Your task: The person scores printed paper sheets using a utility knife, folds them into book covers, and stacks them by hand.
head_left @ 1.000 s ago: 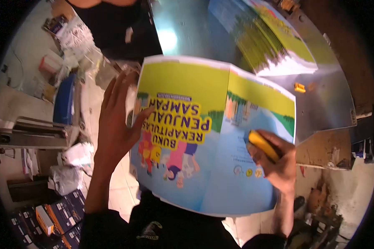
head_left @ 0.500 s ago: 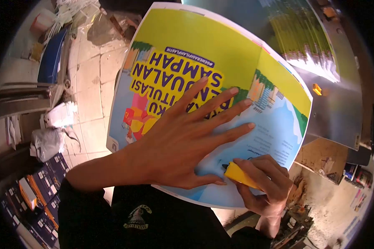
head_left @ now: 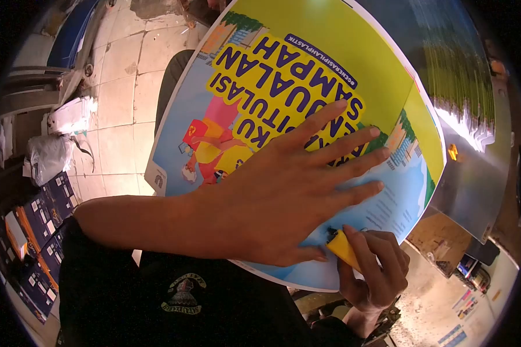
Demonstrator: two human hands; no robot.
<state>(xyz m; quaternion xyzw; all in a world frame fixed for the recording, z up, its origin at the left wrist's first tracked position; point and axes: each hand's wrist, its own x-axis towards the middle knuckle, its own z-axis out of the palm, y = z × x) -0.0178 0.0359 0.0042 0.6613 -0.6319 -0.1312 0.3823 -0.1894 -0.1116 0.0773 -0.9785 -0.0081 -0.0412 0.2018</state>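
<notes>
Left hand (head_left: 272, 199): fingers fanned wide, palm down; laid flat across the printed cover (head_left: 289, 92); grasps nothing; thumb near the yellow tool (head_left: 344, 250)
Right hand (head_left: 382, 269): thumb and fingers curled firmly around the yellow tool; located at the lower right edge of the printed cover
Yellow tool: black end turned toward the left thumb; held over the blue part of the printed cover; cannot tell whether the tip touches the surface
Printed cover: beneath the left hand, in front of the black shirt (head_left: 118, 289); lettering upside down to the wearer; support underneath and number of sheets cannot be told
Handling: judged light and bendable, since the edges curve; glossy face probably slippery; likely to crease or tear under a hard pinch
Hold points: judged best with a spread palm on the face of the printed cover, or lightly by its outer edges; pressure kept even
Metal table (head_left: 477, 194): right of the printed cover; carries a stack of sheets (head_left: 463, 81) and a small yellow object (head_left: 452, 152)
Plastic bag (head_left: 51, 157): left of the printed cover, well apart; dark boxes (head_left: 43, 243) just below it
</notes>
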